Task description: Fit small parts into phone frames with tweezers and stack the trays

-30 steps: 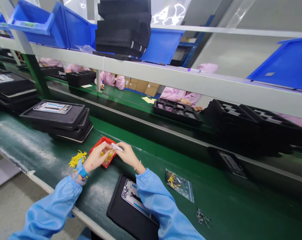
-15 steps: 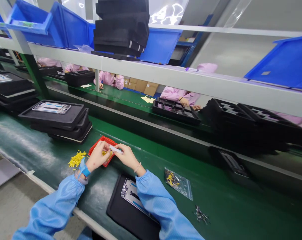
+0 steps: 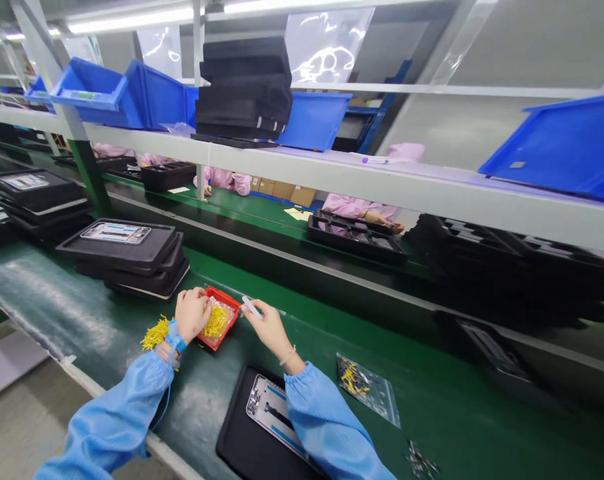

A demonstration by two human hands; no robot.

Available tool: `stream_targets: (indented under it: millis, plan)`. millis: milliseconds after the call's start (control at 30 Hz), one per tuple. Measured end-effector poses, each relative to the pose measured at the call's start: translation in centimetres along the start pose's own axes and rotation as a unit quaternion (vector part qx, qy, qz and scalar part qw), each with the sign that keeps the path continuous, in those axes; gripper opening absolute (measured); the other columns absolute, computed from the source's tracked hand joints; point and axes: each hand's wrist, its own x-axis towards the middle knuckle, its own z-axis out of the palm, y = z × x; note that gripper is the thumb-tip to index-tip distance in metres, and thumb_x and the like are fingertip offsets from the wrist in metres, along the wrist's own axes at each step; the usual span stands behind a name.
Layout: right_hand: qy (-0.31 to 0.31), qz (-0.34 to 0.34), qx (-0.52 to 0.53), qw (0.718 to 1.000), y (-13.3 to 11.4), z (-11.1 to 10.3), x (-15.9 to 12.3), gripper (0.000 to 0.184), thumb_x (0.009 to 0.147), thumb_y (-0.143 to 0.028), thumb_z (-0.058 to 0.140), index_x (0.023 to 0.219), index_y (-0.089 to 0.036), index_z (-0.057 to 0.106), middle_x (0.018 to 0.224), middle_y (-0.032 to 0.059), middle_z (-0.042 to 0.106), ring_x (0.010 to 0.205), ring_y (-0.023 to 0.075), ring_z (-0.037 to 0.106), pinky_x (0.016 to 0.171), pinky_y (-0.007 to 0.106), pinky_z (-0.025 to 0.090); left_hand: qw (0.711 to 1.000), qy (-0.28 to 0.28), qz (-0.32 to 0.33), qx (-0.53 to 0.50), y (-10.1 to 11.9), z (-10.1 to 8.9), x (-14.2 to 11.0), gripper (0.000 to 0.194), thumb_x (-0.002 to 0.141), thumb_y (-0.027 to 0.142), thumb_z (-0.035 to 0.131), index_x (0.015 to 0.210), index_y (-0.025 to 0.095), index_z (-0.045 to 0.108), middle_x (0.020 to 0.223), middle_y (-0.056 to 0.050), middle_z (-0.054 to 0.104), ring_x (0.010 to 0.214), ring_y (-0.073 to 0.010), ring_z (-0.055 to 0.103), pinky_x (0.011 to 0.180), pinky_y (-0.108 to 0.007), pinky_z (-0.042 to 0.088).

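We're at the green table (image 3: 82,297), a black tray (image 3: 235,443) with a phone frame (image 3: 271,407) parked near us, and the red tray (image 3: 225,301) of yellow strips (image 3: 216,323) set between both hands, within easy reach. Our left hand (image 3: 192,315) curls at its rim, grip unclear; our right fingers (image 3: 256,313) pinch a white stick (image 3: 250,306).

A shallow red plastic tray (image 3: 220,320) holds a tangled heap of thin yellow strips (image 3: 216,323). A second loose pile of yellow strips (image 3: 155,335) lies just left of the tray, and a slim white stick (image 3: 251,307) sits pinched in the right hand (image 3: 271,329) just right of it.
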Motion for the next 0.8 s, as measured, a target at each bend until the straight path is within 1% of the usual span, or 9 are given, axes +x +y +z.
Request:
stream_targets:
  millis: [67, 133, 233, 300, 400, 467, 533, 600, 800]
  plan:
    - [0.004, 0.023, 0.028, 0.999, -0.1, -0.5, -0.4, 0.016, 0.075, -0.032, 0.055, 0.07, -0.019, 0.062, 0.071, 0.003, 0.068, 0.07, 0.0192, 0.061, 0.068, 0.031, 0.045, 1.0, 0.011, -0.005, -0.002, 0.0, 0.0, 0.3, 0.017, 0.068, 0.02, 0.056, 0.051, 0.021, 0.055, 0.08, -0.007, 0.06, 0.081, -0.0282, 0.055, 0.09, -0.051, 0.034]
    - [0.002, 0.054, 0.056, 0.997, -0.3, -0.9, -1.0, 0.021, 0.075, -0.039, 0.055, 0.074, -0.019, 0.061, 0.069, 0.0027, 0.067, 0.061, 0.0163, 0.057, 0.058, 0.028, 0.044, 1.0, 0.022, -0.01, -0.018, 0.4, 0.0, 0.3, 0.01, 0.065, 0.019, 0.057, 0.055, 0.021, 0.058, 0.082, -0.007, 0.061, 0.084, -0.029, 0.054, 0.09, -0.051, 0.033]
    - [-0.006, 0.107, 0.094, 0.99, -0.8, -1.5, -2.5, 0.036, 0.076, -0.052, 0.051, 0.08, -0.018, 0.06, 0.064, 0.0022, 0.065, 0.039, 0.0093, 0.038, 0.038, 0.023, 0.03, 0.997, 0.029, -0.01, -0.067, 1.9, 0.4, -0.2, 0.009, 0.069, 0.022, 0.057, 0.072, 0.022, 0.065, 0.094, -0.009, 0.062, 0.092, -0.0305, 0.053, 0.091, -0.05, 0.034]
    - [-0.007, 0.135, 0.114, 0.984, -1.2, -2.0, -3.7, 0.044, 0.076, -0.06, 0.047, 0.082, -0.017, 0.059, 0.063, 0.0017, 0.064, 0.034, 0.006, 0.026, 0.034, 0.022, 0.022, 0.993, 0.013, -0.002, -0.118, 3.6, 0.9, -1.1, 0.015, 0.075, 0.029, 0.053, 0.076, 0.021, 0.065, 0.095, -0.01, 0.063, 0.093, -0.0294, 0.054, 0.089, -0.047, 0.038]
    - [0.0, 0.174, 0.168, 0.97, -1.8, -2.6, -5.8, 0.051, 0.073, -0.067, 0.05, 0.078, -0.017, 0.058, 0.058, -0.0012, 0.06, 0.034, 0.0037, 0.02, 0.034, 0.021, 0.016, 0.977, -0.051, 0.017, -0.205, 6.8, 2.0, -3.0, 0.028, 0.081, 0.04, 0.049, 0.077, 0.019, 0.066, 0.082, -0.007, 0.068, 0.081, -0.0234, 0.061, 0.078, -0.037, 0.048]
    - [0.017, 0.194, 0.211, 0.958, -2.0, -3.0, -7.2, 0.054, 0.069, -0.071, 0.055, 0.074, -0.017, 0.056, 0.055, -0.0036, 0.056, 0.034, 0.0028, 0.019, 0.035, 0.02, 0.014, 0.943, -0.116, -0.014, -0.311, 9.0, 2.9, -4.4, 0.03, 0.078, 0.044, 0.056, 0.083, 0.017, 0.068, 0.081, -0.007, 0.07, 0.077, -0.0214, 0.065, 0.073, -0.032, 0.051]
    - [0.041, 0.195, 0.228, 0.953, -1.9, -3.2, -8.6, 0.055, 0.067, -0.072, 0.057, 0.072, -0.018, 0.055, 0.052, -0.0047, 0.053, 0.034, 0.0028, 0.018, 0.035, 0.021, 0.013, 0.883, -0.162, -0.089, -0.431, 10.8, 3.6, -5.6, 0.032, 0.07, 0.043, 0.066, 0.085, 0.015, 0.069, 0.086, -0.008, 0.072, 0.081, -0.0222, 0.066, 0.076, -0.032, 0.051]
    - [0.062, 0.178, 0.225, 0.956, -1.7, -3.3, -9.8, 0.056, 0.067, -0.073, 0.057, 0.072, -0.018, 0.055, 0.05, -0.0047, 0.053, 0.035, 0.0036, 0.021, 0.036, 0.022, 0.013, 0.828, -0.175, -0.164, -0.507, 12.1, 4.1, -6.5, 0.032, 0.063, 0.041, 0.074, 0.08, 0.014, 0.07, 0.084, -0.008, 0.072, 0.083, -0.0228, 0.066, 0.08, -0.032, 0.051]
    - [0.088, 0.167, 0.227, 0.956, -0.8, -3.3, -12.3, 0.059, 0.066, -0.077, 0.055, 0.068, -0.018, 0.056, 0.048, -0.0043, 0.051, 0.039, 0.0063, 0.027, 0.038, 0.022, 0.017, 0.794, -0.161, -0.217, -0.544, 13.5, 4.2, -8.0, 0.029, 0.054, 0.039, 0.081, 0.068, 0.015, 0.071, 0.076, -0.005, 0.069, 0.077, -0.0211, 0.063, 0.076, -0.03, 0.051]
